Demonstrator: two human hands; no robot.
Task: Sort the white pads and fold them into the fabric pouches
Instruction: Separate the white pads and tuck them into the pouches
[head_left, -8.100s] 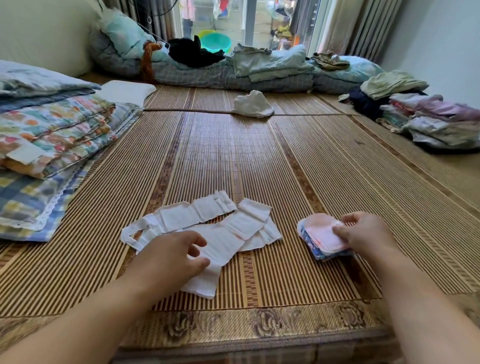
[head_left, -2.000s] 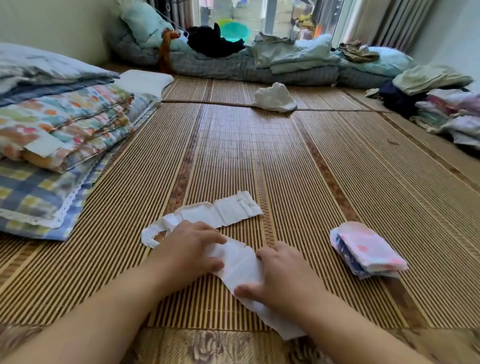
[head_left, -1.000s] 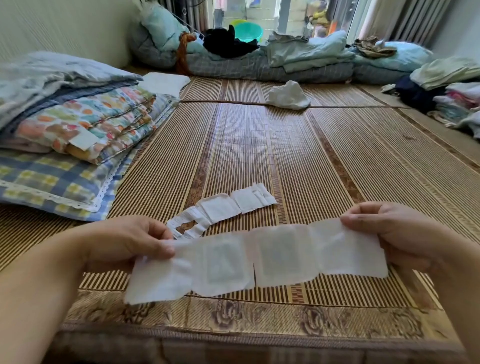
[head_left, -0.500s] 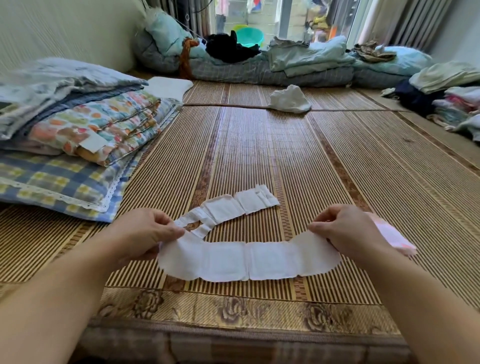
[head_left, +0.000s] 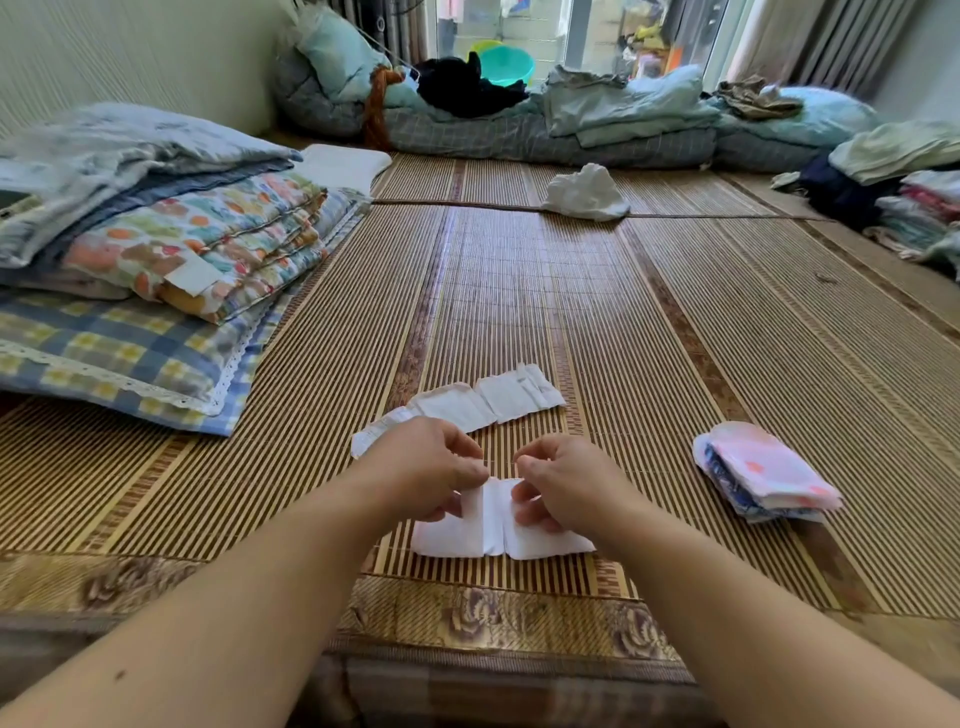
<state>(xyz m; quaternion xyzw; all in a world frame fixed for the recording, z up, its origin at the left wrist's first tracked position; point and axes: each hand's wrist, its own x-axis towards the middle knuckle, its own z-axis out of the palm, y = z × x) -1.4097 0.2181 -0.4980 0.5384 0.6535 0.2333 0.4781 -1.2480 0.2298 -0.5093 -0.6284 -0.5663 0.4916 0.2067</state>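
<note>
A white pad (head_left: 498, 535) lies on the bamboo mat (head_left: 571, 322) near its front edge, both ends folded in toward the middle. My left hand (head_left: 421, 467) pinches the left flap and my right hand (head_left: 561, 480) pinches the right flap, so the two hands almost meet over the pad. Just beyond my hands lies a second long white pad (head_left: 478, 402), unfolded and slanting toward the back right. A small stack of fabric pouches (head_left: 763, 478), pink on top and blue below, sits on the mat to the right of my right hand.
Folded quilts and a checked pillow (head_left: 145, 291) are piled along the left. A crumpled white cloth (head_left: 584, 193) lies mid-mat farther back. Bedding (head_left: 597, 114) lines the far end, and stacked clothes (head_left: 909, 197) fill the right side.
The pad was held stretched out between my hands above the mat. Now it rests on the mat and my hands have come together, folding both ends inward.
</note>
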